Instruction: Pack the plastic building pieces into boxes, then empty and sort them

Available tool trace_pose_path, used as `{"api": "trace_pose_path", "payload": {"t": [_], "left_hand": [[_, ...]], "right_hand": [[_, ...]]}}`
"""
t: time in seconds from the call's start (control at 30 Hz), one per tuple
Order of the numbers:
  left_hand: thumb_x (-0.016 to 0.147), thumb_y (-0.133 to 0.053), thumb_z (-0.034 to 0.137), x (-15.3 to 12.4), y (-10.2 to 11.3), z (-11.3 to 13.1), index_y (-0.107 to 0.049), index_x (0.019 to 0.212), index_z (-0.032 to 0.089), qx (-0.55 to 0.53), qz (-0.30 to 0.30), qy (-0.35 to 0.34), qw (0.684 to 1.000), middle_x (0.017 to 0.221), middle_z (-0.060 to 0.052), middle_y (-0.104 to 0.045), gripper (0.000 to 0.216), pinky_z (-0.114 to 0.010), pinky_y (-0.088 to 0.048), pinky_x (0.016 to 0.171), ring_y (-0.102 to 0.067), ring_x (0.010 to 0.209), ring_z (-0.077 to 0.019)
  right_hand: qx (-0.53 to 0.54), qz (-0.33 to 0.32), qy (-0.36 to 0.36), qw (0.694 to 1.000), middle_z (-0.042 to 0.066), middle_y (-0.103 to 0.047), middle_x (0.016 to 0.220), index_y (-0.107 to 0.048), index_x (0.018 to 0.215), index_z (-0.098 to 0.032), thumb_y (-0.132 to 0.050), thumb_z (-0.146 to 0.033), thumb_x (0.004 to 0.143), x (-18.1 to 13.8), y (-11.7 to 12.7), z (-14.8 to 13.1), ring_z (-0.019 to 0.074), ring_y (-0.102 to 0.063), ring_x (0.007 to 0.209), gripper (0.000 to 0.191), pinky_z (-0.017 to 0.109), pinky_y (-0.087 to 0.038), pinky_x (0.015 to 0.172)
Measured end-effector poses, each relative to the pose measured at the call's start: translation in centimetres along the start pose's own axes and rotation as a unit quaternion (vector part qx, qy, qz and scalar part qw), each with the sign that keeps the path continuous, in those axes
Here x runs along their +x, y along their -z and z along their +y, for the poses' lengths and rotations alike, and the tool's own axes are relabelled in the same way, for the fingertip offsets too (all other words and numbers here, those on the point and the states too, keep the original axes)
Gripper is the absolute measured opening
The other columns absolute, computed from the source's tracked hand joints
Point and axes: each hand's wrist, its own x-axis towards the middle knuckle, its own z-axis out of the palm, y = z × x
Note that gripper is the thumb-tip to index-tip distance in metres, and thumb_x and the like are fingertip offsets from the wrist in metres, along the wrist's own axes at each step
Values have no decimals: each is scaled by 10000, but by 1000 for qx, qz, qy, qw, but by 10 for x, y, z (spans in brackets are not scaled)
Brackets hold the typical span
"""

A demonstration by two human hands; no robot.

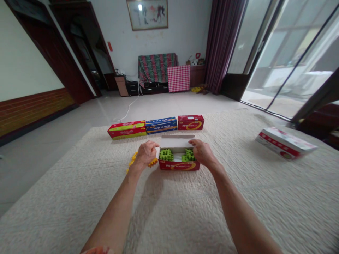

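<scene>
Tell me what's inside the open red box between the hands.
Green notched pieces lie at both ends of the open red box, white between them. The right hand covers some; anything beneath is hidden.

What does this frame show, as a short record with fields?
Surface: quilted cream cover
Left hand: at left end of open red box; yellow pieces beside it
Right hand: at its right end, over green pieces inside
Behind: red-and-yellow box, blue box, short red box in a row
Far right: white-and-red box, apart
</scene>
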Motion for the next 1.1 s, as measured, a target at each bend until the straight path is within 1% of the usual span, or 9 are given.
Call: {"api": "trace_pose_path", "payload": {"t": [0.17, 0.3, 0.47, 0.57, 0.7, 0.77, 0.9, 1.0, 1.1], "left_hand": [[742, -468, 30, -7, -6, -18, -745, 830, 187, -4, -2, 9, 1000, 953, -44, -738, 331, -278, -532, 880, -676, 912, -164], [817, -508, 103, -12, -8, -16, -742, 902, 195, 53, -27, -12, 998, 1025, -70, -709, 266, -331, -511, 924, -636, 973, -198], [866, -451, 91, -11, -4, -8, -729, 913, 184, 48, -31, -62, 996, 1037, -82, -676, 297, -321, -506, 912, -614, 988, -192], [872, -439, 78, -10, -3, 1, -720, 914, 172, 14, -44, -89, 995, 1025, -83, -678, 299, -292, -501, 904, -621, 975, -173], [876, -508, 176, -5, -2, 19, -723, 874, 170, 53, -96, -81, 991, 931, -81, -702, 215, -325, -494, 909, -630, 932, -196], [874, -554, 291, -2, -1, 29, -728, 876, 167, 96, -117, -56, 987, 907, -93, -707, 214, -356, -498, 900, -628, 940, -228], [837, -589, 479, 6, 4, 50, -737, 869, 156, 173, -168, -8, 971, 885, -128, -713, 357, -380, -526, 816, -633, 949, -288], [820, -592, 526, 13, 10, 65, -744, 873, 127, 209, -208, 10, 955, 874, -163, -717, 430, -389, -533, 792, -647, 957, -319], [793, -628, 527, 19, 13, 75, -749, 884, 110, 215, -239, 29, 947, 878, -180, -726, 443, -384, -541, 786, -672, 948, -329]], "right_hand": [[9, 36, -31, 999, 91, -732, 1042, -699, 1065, -131, -396, -16, 754, 16, -11, 4, 191, -673, 952, 450, 281, -484, 889], [-53, -32, -22, 998, 110, -730, 1073, -709, 1087, -135, -437, -5, 739, 21, -2, 5, 214, -667, 981, 460, 285, -476, 880], [-83, -114, -47, 989, 82, -749, 923, -741, 1039, -179, -517, -38, 736, 25, 22, 15, 199, -670, 790, 402, 273, -484, 732], [-97, -115, -60, 987, 92, -741, 910, -748, 1032, -166, -536, -58, 733, 24, 27, 21, 213, -665, 814, 382, 287, -483, 750], [-109, -84, 16, 990, 108, -701, 1080, -767, 957, -166, -548, -48, 707, 24, 22, 21, 230, -631, 988, 352, 305, -453, 905], [-124, -82, 13, 989, 119, -691, 1061, -777, 916, -172, -549, -72, 717, 23, 19, 15, 236, -633, 954, 319, 320, -463, 879], [-169, -102, 5, 980, 139, -692, 972, -775, 847, -168, -537, -159, 773, 22, 14, 0, 239, -646, 872, 250, 323, -470, 772], [-195, -106, -14, 975, 151, -707, 949, -765, 838, -165, -552, -183, 766, 21, 13, -5, 254, -656, 843, 226, 332, -466, 720], [-160, -107, -18, 981, 135, -729, 911, -765, 819, -176, -556, -143, 729, 23, 13, 1, 255, -664, 823, 230, 331, -467, 708]]}}
